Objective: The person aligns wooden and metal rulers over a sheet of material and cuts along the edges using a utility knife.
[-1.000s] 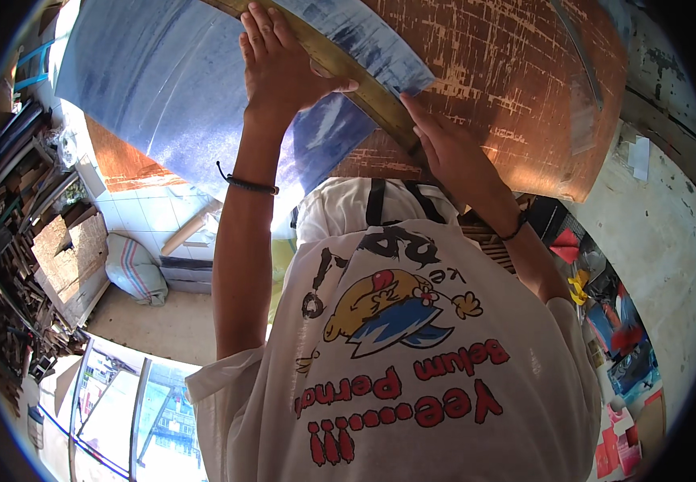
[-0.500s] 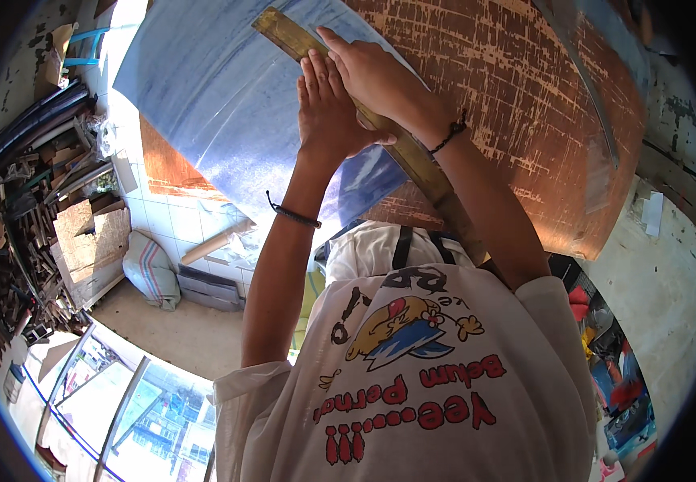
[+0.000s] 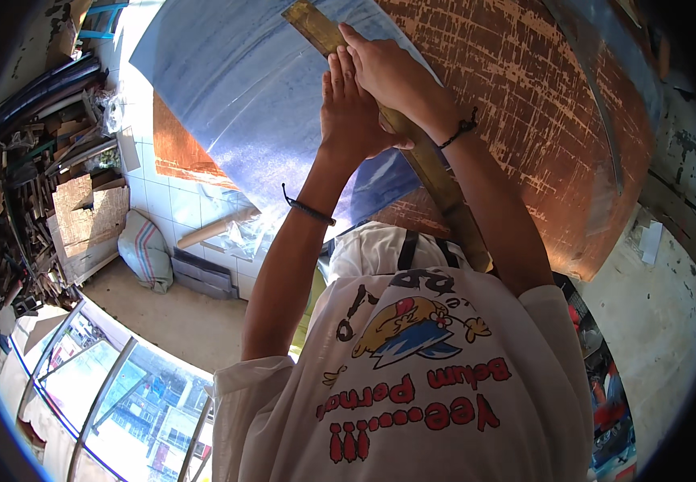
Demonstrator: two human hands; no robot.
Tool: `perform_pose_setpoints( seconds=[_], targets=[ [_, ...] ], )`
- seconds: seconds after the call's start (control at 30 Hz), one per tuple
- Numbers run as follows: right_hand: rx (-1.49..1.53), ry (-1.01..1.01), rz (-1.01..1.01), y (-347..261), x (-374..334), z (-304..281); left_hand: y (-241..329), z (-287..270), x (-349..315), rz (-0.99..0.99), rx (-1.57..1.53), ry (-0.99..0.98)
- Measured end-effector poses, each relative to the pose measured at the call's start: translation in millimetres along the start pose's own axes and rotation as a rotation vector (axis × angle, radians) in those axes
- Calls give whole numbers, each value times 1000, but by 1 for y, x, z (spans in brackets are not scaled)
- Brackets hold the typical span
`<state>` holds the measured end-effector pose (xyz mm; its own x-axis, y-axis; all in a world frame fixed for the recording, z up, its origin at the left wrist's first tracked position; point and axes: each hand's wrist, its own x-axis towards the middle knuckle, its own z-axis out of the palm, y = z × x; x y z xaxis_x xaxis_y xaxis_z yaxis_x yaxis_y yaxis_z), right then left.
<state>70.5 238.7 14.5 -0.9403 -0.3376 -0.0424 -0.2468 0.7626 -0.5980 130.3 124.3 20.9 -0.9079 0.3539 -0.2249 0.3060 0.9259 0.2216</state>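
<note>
A long, flat brass-coloured straightedge point(image 3: 424, 161) lies slantwise over a blue, glossy sheet point(image 3: 235, 88), its lower end reaching toward my waist. My left hand point(image 3: 352, 120) rests across the straightedge with its fingers stretched forward and its thumb spread to the right. Just ahead of it and to the right, my right hand point(image 3: 396, 76) lies along the strip's right edge. One finger of the right hand points forward; its other fingers are mostly hidden beneath the palm. The two hands touch or nearly touch at the left fingertips.
A worn brown board point(image 3: 516, 104) lies beneath the sheet and extends right. A thin dark strip point(image 3: 597, 96) crosses its far right part. At left are piled wood scraps point(image 3: 22, 193), a striped sack point(image 3: 144, 253) and grey blocks point(image 3: 203, 275). A window point(image 3: 143, 402) is lower left.
The whole view has shifted, so hands, straightedge and sheet appear slightly farther right and higher. Both hands keep the same position on the straightedge.
</note>
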Motion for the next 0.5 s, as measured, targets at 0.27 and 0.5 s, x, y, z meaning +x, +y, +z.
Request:
perform_pose_setpoints(
  seconds=[0.27,0.5],
  targets=[
    [-50,-97,16,0,-26,-22,-2,8,2,5,42,10],
    [-59,-284,149,-5,-83,-49,-6,13,1,41,15,68]
  ],
)
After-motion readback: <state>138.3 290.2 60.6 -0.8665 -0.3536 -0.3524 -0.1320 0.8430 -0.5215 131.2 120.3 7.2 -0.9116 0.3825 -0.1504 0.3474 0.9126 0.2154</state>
